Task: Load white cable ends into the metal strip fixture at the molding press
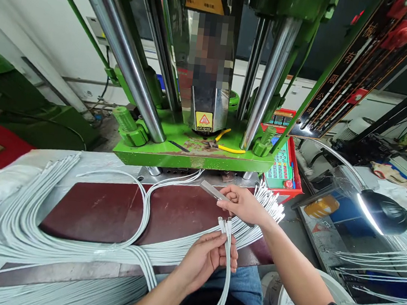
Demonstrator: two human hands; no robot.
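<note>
My left hand (207,255) is closed around a few white cables (227,276) just below their connector ends (224,224), which point upward. The cables loop down over my lap. My right hand (244,204) grips a flat, grey, blade-like metal tool (210,190); its exact kind is not clear. The tool's broad end points up and left, above the dark red board (99,204), and its other end shows below my palm. Behind and under my right hand lies a thick bundle of white cables (186,243), with its connector ends (272,206) at the right.
A green press (195,161) stands ahead, with yellow-handled pliers (231,149) on its ledge. Two cables run into its metal mould (175,176). To the right are a control panel (280,168), a lamp (384,210) and a white bucket (285,297). More cables (10,219) lie left.
</note>
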